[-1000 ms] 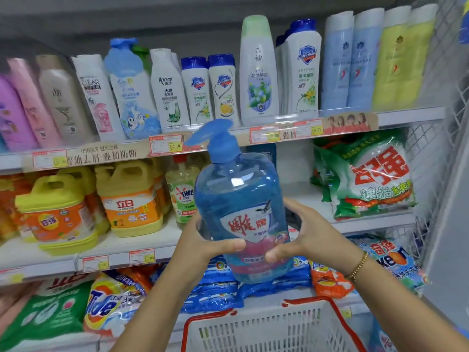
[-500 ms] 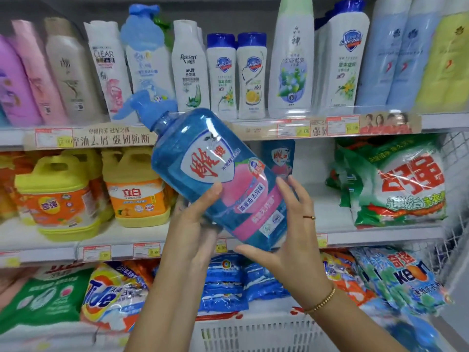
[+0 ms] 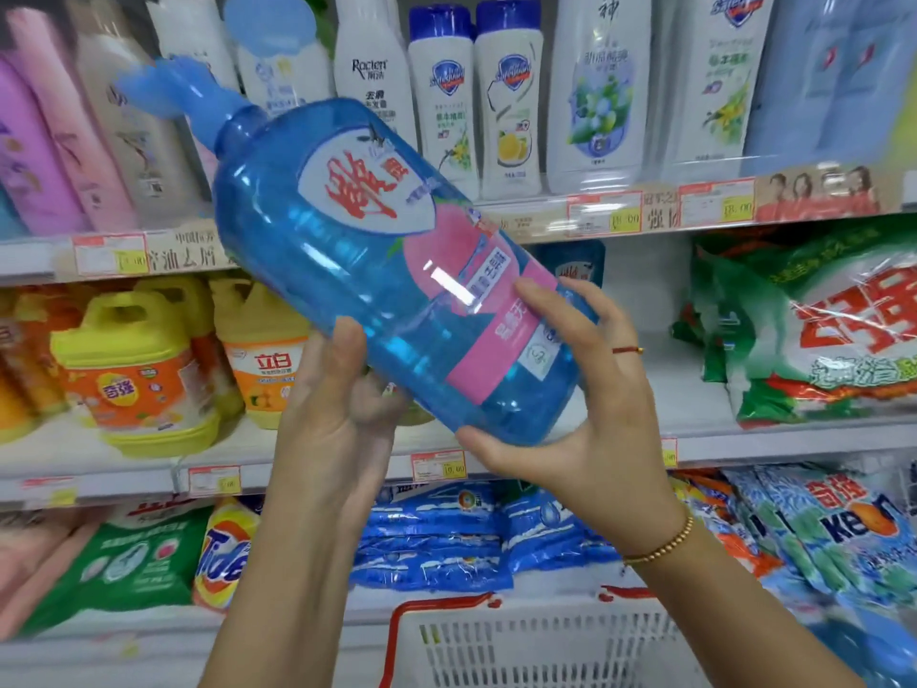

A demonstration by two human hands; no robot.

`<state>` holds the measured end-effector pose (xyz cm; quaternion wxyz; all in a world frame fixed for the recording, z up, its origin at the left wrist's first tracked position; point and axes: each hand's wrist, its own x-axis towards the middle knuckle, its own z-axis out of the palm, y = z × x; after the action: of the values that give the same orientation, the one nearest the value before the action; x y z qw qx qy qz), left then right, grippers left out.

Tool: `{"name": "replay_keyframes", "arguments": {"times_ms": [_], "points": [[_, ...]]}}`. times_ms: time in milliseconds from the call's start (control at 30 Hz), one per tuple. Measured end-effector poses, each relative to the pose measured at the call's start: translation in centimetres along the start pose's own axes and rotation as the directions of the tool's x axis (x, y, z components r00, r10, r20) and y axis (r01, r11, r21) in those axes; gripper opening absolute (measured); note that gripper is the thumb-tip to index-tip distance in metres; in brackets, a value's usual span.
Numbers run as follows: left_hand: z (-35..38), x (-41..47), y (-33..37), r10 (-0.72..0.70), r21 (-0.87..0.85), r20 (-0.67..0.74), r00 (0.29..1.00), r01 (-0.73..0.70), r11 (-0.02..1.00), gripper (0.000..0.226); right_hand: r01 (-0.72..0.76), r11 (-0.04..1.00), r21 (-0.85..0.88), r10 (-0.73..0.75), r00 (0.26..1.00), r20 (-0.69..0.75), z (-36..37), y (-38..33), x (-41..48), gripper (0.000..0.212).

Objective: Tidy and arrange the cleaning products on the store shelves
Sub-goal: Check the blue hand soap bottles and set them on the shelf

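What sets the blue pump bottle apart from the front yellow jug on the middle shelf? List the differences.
Pose: the blue pump bottle is tilted, held by the left hand and right hand; the yellow jug stands upright on the middle shelf.
Look: the bottle is see-through blue, pink-labelled; the jug opaque yellow, orange-labelled.
Top: the bottle has a pump, the jug a carry handle.
Both are plastic.

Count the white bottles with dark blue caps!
2. On the top shelf side by side: the left white bottle and the right white bottle, just above the tilted blue pump bottle. A taller bottle farther right is cut off, so more may be hidden.
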<state>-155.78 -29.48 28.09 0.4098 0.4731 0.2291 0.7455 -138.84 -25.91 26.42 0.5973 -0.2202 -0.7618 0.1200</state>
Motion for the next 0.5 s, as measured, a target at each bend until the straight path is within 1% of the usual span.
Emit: {"name": "replay_keyframes", "arguments": {"times_ms": [67,100,133,167,267,367,400,500], "points": [[0.7,-0.2,0.1,0.031,0.015,0.054,0.998,-0.032,0.999,0.1,-0.123,0.966,0.228,0.112,0.992,0.059,-0.5,-0.5,0.5,0.083],[1.0,-0.4,-0.1,0.031,0.021,0.061,0.998,-0.033,0.999,0.1,-0.187,0.923,0.337,0.162,0.982,0.101,-0.7,-0.6,0.5,0.082],[1.2,-0.7,-0.3,0.023,0.023,0.059,0.998,-0.025,0.999,0.102,-0.237,0.881,0.41,0.196,0.971,0.139,-0.8,-0.8,0.4,0.08],[1.3,-0.9,-0.6,0.008,0.017,0.056,0.998,-0.009,1.0,0.105,-0.274,0.854,0.443,0.22,0.96,0.171,-0.8,-0.9,0.3,0.08],[0.8,-1.3,-0.9,-0.054,-0.008,0.033,0.998,0.054,0.998,0.117,-0.351,0.824,0.444,0.269,0.933,0.238,-0.9,-1.3,0.0,0.078],[0.0,-1.4,-1.0,-0.105,0.015,0.049,0.993,0.104,0.994,0.122,-0.417,0.775,0.475,0.307,0.905,0.294,-1.6,-1.4,0.2,0.072],[0.0,-1.3,-1.1,-0.117,0.039,0.06,0.991,0.114,0.993,0.123,-0.448,0.746,0.492,0.325,0.891,0.317,-1.8,-1.3,0.3,0.069],[0.2,-1.2,-1.7,-0.11,0.067,0.044,0.993,0.107,0.992,0.121,-0.559,0.616,0.554,0.397,0.829,0.394,-1.8,-0.9,0.4,0.064]]}}
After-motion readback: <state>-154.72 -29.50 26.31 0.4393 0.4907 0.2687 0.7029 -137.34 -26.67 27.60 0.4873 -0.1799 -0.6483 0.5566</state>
